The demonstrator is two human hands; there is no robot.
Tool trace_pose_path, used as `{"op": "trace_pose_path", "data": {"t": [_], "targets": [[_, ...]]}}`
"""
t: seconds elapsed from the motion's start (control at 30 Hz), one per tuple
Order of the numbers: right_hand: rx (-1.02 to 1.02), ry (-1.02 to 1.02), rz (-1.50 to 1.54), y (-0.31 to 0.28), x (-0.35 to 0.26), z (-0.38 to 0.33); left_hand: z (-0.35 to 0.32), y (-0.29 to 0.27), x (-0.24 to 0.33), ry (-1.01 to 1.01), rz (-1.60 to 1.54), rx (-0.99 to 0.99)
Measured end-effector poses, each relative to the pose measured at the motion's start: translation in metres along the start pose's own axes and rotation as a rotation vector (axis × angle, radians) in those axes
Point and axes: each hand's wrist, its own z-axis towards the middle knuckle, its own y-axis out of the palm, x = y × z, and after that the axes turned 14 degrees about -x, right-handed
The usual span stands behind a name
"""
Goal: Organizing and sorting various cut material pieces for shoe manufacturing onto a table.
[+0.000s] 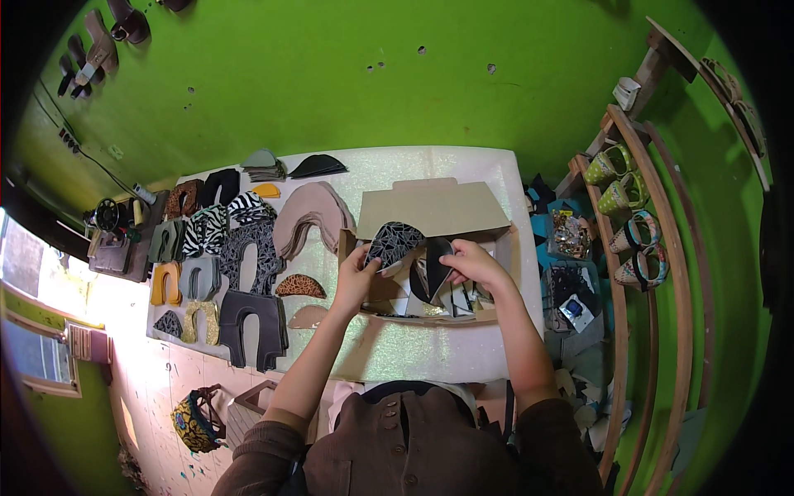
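The left hand (356,277) pinches a black piece with white crackle lines (395,242) in its fingers, just above the open cardboard box (430,207) on the table (413,351). The right hand (471,263) has its fingers closed on a dark shiny piece (434,269) (it stands on edge in the box). If either grip is loose, a piece could slip back down and get mixed with the others.

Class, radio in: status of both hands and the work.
Left hand holds patterned black piece. Right hand holds plain black piece. Both over open cardboard box. Nothing blocking.
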Motion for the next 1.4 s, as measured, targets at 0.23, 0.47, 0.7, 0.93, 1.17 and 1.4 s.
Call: {"op": "trace_pose_path", "data": {"t": [0.23,0.47,0.7,0.93,1.17,1.4], "targets": [[-0.037,-0.047,0.005,0.013,-0.02,-0.004,-0.005,-0.006,-0.002,0.028,-0.081,0.046],[-0.076,-0.205,0.083,0.014,-0.009,-0.01,-0.012,-0.006,0.01,0.07,-0.227,0.15],[-0.001,-0.208,0.034,0.001,0.008,-0.009,-0.015,-0.02,0.0,0.083,-0.29,0.142],[0.333,-0.407,-0.422,0.03,0.009,0.007,-0.024,-0.026,0.001,0.038,-0.247,0.093],[0.111,-0.465,-0.24,0.071,-0.003,0.034,-0.048,-0.043,0.006,-0.076,-0.117,0.019],[0.175,-0.431,-0.43,0.121,-0.024,0.049,-0.081,-0.09,0.004,0.015,-0.07,0.135]]}}
